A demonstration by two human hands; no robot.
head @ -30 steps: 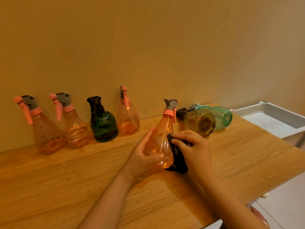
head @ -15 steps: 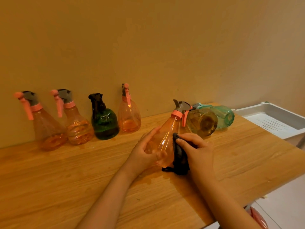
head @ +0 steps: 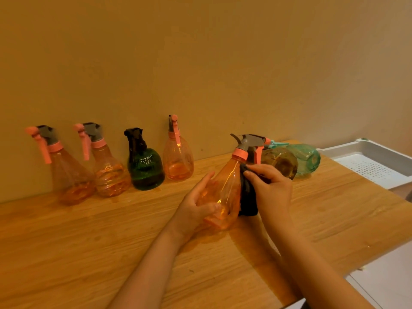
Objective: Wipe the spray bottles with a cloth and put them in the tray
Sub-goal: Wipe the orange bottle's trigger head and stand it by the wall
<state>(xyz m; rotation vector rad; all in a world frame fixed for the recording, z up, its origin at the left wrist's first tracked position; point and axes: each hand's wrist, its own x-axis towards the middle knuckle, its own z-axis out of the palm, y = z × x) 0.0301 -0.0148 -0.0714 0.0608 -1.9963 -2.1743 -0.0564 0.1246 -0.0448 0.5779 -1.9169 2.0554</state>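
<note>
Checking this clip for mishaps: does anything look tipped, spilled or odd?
Two bottles, the amber bottle and teal bottle, lie on their sides by the tray, while four stand upright along the wall. No spill shows.

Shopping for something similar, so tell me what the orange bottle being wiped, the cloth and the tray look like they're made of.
Orange bottle: likely thin, glossy translucent plastic; the table shows through it and it catches highlights.
Cloth: soft dark fabric, matte, bunched in folds; the weave is too dim to tell.
Tray: apparently rigid white plastic, smooth moulded rim, perforated floor.
</note>
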